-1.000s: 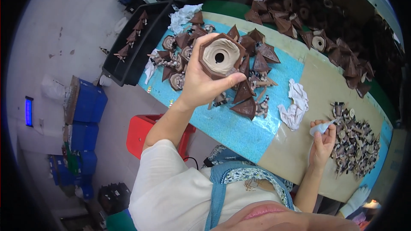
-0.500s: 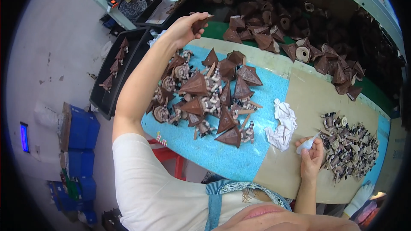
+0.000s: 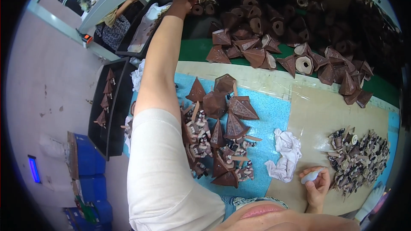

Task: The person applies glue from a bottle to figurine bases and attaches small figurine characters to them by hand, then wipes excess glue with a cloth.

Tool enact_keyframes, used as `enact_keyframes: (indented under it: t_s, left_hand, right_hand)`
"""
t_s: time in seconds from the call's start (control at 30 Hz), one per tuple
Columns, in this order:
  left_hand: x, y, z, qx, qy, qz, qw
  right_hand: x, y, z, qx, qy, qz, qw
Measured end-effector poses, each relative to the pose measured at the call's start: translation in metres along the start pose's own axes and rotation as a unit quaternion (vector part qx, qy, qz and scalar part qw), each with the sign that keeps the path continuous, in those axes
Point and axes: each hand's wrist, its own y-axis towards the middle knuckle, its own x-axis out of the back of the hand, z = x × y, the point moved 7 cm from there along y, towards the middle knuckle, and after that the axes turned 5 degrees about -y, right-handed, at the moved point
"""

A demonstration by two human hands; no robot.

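My left arm is stretched far forward, with my left hand (image 3: 184, 2) in shadow over the far end of the bench, beside brown hollow pieces (image 3: 203, 8). Its fingers are too dark to show what they do or hold. At the lower right, my right hand (image 3: 317, 186) is closed around a small, pale, smooth whitish object (image 3: 311, 175). To its right lies a heap of small brown and cream figurines (image 3: 359, 158). Brown pointed, faceted roof-like pieces (image 3: 236, 125) stand among figurines on the blue mat (image 3: 274, 102), partly hidden behind my left arm.
A crumpled white cloth (image 3: 286, 156) lies mid-bench. A large pile of brown cones (image 3: 252, 38) covers the back. Black trays (image 3: 99, 128) stand at the left, one holding a row of brown-topped pieces. A metal frame (image 3: 102, 6) crosses the upper left. Another person's gloved hand (image 3: 371, 201) shows lower right.
My left hand has reached farther forward, from above the blue mat's far edge into the shadow. The brown piece seen in it before cannot be made out now. My right hand keeps its hold.
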Motion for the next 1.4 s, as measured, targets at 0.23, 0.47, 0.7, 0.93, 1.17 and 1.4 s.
enact_keyframes:
  t_s: [0.23,0.47,0.7,0.93,1.17,1.4]
  left_hand:
    - [-0.011,-0.004,-0.051,-0.164,-0.01,0.081,0.983]
    - [-0.006,-0.072,-0.041,0.005,0.121,0.025,0.992]
    - [-0.022,-0.083,-0.043,-0.232,0.7,0.107,0.667]
    - [-0.043,-0.076,-0.002,-0.072,0.796,0.122,0.588]
    - [-0.059,-0.097,-0.018,-0.064,0.804,0.119,0.579]
    - [-0.024,-0.164,-0.052,-0.066,0.813,0.144,0.56]
  right_hand:
    - [-0.002,0.003,0.003,0.004,0.007,0.006,1.0]
    - [-0.005,0.001,0.004,0.003,-0.008,0.014,1.0]
    - [-0.006,0.0,0.001,0.01,0.001,0.033,0.999]
    - [-0.004,0.003,0.001,-0.001,0.014,0.026,1.0]
    - [0.0,-0.002,-0.001,0.022,0.001,0.029,0.999]
    - [-0.009,0.007,-0.001,0.075,0.019,0.053,0.996]
